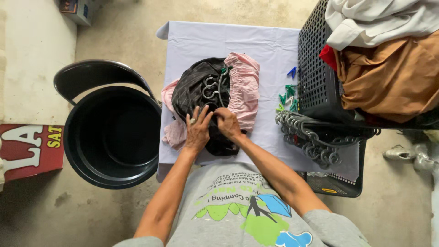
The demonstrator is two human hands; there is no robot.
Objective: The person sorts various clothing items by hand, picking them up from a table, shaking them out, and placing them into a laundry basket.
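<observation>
A black garment (197,91) lies bunched on top of a pink garment (243,87) on a small table covered with a white cloth (238,41). A grey hanger (215,87) pokes out of the black garment, hook pointing away from me. My left hand (197,129) rests on the near part of the black garment, fingers spread and pressing the fabric. My right hand (227,122) pinches the black fabric right beside it, fingers closed on a fold.
A black basket (315,68) piled with brown, white and red clothes stands at the right. A bundle of grey hangers (311,135) and green and blue clothes pegs (288,93) lie beside it. A black chair (114,132) stands at the left.
</observation>
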